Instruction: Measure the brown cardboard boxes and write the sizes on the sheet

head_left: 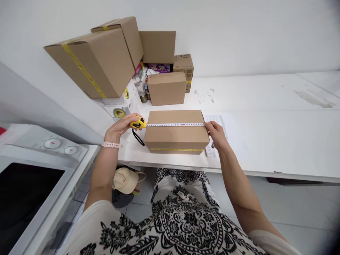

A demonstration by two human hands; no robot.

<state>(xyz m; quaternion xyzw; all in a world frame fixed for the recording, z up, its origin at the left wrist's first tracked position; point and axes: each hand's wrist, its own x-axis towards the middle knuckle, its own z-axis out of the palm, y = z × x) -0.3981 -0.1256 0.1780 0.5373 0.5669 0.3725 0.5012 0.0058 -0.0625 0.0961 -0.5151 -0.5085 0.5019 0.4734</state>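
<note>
A closed brown cardboard box [176,136] with yellow tape on its front lies near the front edge of the white table [265,141]. My left hand [120,127] grips a yellow tape measure case [138,124] at the box's left edge. Its white blade [175,124] runs across the box top. My right hand [216,134] pinches the blade's end at the box's right edge. A black wrist strap [138,137] hangs from the case.
A printed paper sheet [216,124] lies under the box's right side. Several cardboard boxes [166,88] are stacked at the back left against the wall. A white appliance [39,170] stands at left. A beige cap [124,180] lies below the table.
</note>
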